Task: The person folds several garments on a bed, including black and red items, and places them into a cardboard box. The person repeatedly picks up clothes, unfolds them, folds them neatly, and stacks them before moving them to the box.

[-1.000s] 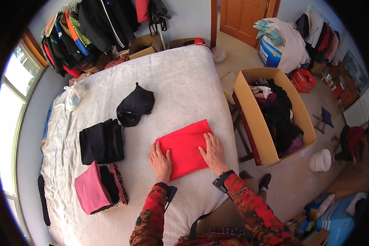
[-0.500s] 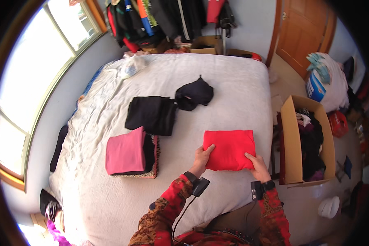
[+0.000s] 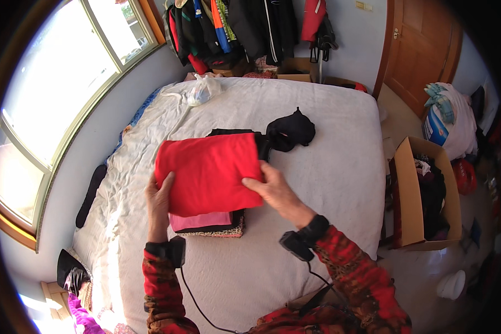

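A folded red cloth (image 3: pixel 209 175), perhaps a garment, is held level between my two hands. My left hand (image 3: pixel 159 203) grips its left edge, thumb on top. On the right edge, my right hand (image 3: pixel 273 188) pinches it in the same way. The cloth hangs over a stack of folded clothes, hiding most of it; a pink folded piece (image 3: pixel 201 221) and a leopard-print piece (image 3: pixel 231 231) show below its near edge. Behind it, a folded black garment (image 3: pixel 263 146) is mostly covered. A crumpled black garment (image 3: pixel 290 129) lies beside that one.
Everything lies on a bed with a white sheet (image 3: pixel 328 183). A plastic bag (image 3: pixel 202 91) sits at its far left. To the right stands a cardboard box (image 3: pixel 406 195) of clothes, with a white tub (image 3: pixel 452 285) on the floor. Coats (image 3: pixel 256 28) hang at the back wall.
Both hands have carried the red cloth left, from the bare sheet on the right to above the clothes stack. The view has shifted slightly.
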`<control>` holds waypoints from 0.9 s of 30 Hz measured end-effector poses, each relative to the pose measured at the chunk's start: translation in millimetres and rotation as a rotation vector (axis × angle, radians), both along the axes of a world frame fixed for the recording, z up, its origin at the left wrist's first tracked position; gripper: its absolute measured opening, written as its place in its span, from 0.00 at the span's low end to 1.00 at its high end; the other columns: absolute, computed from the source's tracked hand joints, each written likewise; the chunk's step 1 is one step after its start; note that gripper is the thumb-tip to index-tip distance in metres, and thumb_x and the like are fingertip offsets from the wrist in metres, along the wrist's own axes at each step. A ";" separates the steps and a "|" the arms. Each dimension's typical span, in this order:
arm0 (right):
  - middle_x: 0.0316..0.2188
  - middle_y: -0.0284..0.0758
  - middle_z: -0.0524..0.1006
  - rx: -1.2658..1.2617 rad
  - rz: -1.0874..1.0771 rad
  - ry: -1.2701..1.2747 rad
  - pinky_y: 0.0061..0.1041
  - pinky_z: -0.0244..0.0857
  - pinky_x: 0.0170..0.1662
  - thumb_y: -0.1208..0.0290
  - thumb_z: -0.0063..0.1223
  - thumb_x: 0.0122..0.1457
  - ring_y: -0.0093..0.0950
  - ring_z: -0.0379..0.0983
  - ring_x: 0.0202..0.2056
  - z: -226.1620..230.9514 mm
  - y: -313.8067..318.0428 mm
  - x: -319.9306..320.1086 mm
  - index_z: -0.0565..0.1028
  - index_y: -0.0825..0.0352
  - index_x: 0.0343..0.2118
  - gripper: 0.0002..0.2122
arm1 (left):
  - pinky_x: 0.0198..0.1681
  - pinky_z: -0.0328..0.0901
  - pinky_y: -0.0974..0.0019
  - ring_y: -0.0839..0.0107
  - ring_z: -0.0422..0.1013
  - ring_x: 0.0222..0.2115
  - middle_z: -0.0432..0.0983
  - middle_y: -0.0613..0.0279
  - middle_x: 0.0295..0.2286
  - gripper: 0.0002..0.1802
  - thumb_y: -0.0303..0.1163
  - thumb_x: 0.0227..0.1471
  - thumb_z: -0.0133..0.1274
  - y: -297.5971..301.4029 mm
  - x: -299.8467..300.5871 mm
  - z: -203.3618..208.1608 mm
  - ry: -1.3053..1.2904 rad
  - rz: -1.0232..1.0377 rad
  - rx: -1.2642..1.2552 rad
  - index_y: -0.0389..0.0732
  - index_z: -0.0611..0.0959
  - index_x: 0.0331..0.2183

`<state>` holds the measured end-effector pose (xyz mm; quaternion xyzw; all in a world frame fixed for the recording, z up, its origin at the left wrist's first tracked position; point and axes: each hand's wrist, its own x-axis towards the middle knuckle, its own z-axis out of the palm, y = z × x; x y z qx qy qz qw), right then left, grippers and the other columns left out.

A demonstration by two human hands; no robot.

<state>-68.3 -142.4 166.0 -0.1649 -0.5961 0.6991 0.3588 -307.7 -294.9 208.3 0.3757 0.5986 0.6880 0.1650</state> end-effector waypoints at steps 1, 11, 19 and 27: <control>0.41 0.37 0.77 0.052 0.025 0.087 0.24 0.66 0.47 0.72 0.56 0.55 0.24 0.71 0.41 -11.4 -5.9 -21.2 0.70 0.76 0.46 0.18 | 0.36 0.68 0.74 0.78 0.73 0.34 0.79 0.61 0.36 0.16 0.30 0.54 0.56 -12.5 -21.4 -7.8 0.041 0.092 -0.135 0.34 0.77 0.45; 0.32 0.39 0.77 0.433 -0.193 -0.516 0.29 0.70 0.33 0.78 0.49 0.57 0.30 0.77 0.29 -109.9 -59.3 -17.6 0.67 0.69 0.50 0.17 | 0.56 0.58 0.55 0.50 0.62 0.54 0.65 0.44 0.53 0.28 0.41 0.57 0.51 -54.1 -64.1 -145.2 0.643 0.477 -0.499 0.35 0.69 0.54; 0.49 0.45 0.69 1.075 -0.336 -0.223 0.37 0.59 0.55 0.71 0.53 0.53 0.41 0.65 0.52 -37.8 -50.8 -128.3 0.68 0.68 0.48 0.18 | 0.59 0.50 0.52 0.55 0.58 0.57 0.64 0.52 0.55 0.25 0.42 0.56 0.47 6.1 -75.2 -114.0 1.074 0.067 -0.630 0.40 0.71 0.52; 0.58 0.49 0.60 1.172 -0.161 -0.630 0.54 0.37 0.64 0.41 0.47 0.54 0.47 0.50 0.62 -103.6 -52.4 -125.7 0.65 0.68 0.56 0.36 | 0.63 0.40 0.47 0.51 0.51 0.61 0.59 0.51 0.57 0.26 0.42 0.55 0.44 -12.2 -37.0 -137.3 1.210 -0.110 -0.669 0.40 0.71 0.53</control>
